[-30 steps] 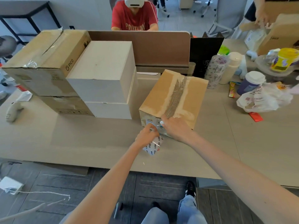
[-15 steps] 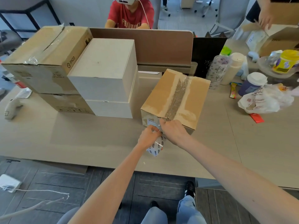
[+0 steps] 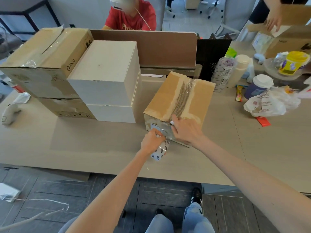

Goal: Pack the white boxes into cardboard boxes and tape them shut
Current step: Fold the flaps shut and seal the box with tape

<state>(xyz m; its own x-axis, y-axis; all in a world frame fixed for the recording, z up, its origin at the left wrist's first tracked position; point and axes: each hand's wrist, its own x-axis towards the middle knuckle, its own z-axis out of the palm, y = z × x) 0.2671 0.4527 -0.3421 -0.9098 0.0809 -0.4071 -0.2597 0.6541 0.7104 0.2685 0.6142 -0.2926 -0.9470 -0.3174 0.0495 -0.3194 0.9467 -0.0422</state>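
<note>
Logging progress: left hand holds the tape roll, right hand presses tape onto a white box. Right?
No: the head view shows the right hand pressing tape onto the cardboard box, not a white one. The left hand holds the tape roll.

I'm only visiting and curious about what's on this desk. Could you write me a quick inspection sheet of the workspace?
Surface: beige table, boxes on its left, odds and ends on its right.
Job's things: cardboard box with flaps closed and clear tape along the top seam; two white boxes stacked beside it; two cartons stacked at far left.
Clutter: lidded cup, plastic bag, yellow tub, white bottle.
Hands: left hand grips the tape roll; right hand presses tape onto the box's near edge with straight fingers.
Cables: white cord on the floor.
Surroundings: person in a red shirt behind the divider.
</note>
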